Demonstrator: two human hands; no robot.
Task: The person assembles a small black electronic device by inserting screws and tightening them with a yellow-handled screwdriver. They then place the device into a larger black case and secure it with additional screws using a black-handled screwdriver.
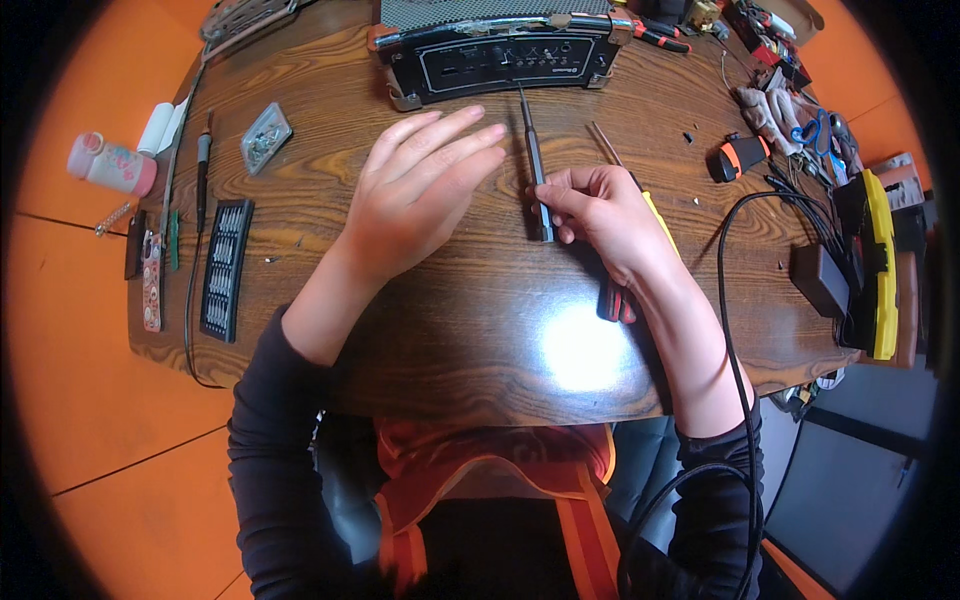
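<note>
My right hand (598,215) pinches a slim dark grey precision screwdriver (536,160) by its handle. The shaft points away from me, its tip at the lower edge of a black speaker box (510,62); whether it touches, I cannot tell. That box has a control panel facing me and a mesh top. My left hand (415,190) hovers to the left of the screwdriver, fingers spread, holding nothing. Beside and partly beneath my right wrist lies a second screwdriver (652,210) with a yellow handle. Red-and-black tool handles (614,302) show under my right forearm.
On the left lie a bit set case (227,270), a soldering iron (203,165), a clear box of small parts (266,138) and a pink bottle (112,165). At right are an orange-black round tool (740,157), a black cable (722,260) crossing the table edge, and a yellow-black case (880,265).
</note>
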